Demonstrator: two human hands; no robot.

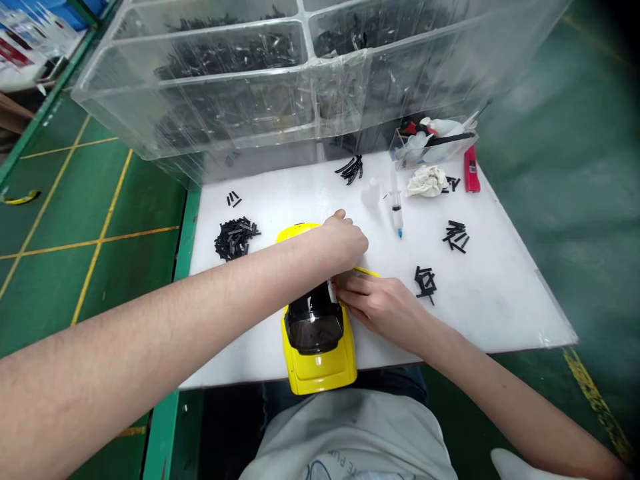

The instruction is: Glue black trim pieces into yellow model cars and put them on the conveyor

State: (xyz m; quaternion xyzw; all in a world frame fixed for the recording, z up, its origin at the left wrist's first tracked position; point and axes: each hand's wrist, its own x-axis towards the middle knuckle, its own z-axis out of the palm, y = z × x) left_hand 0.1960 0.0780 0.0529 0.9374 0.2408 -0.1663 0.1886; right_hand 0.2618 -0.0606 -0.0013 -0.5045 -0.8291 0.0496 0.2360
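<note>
A yellow toy car body (320, 360) with a dark windscreen lies on the white table (500, 293), its near end over the front edge. My left hand (345, 241) rests curled on the car's far part, gripping it. My right hand (380, 303) is against the car's right side, fingers pinched at the open yellow door; what they pinch is too small to make out.
Piles of small black parts lie at left (234, 238), far middle (351, 168) and right (456, 235). A syringe (397, 210), a crumpled rag (427, 181), a red tool (471, 170) and a clear tray of tools (430, 141) sit at the back right. Large clear bins (240, 73) stand behind.
</note>
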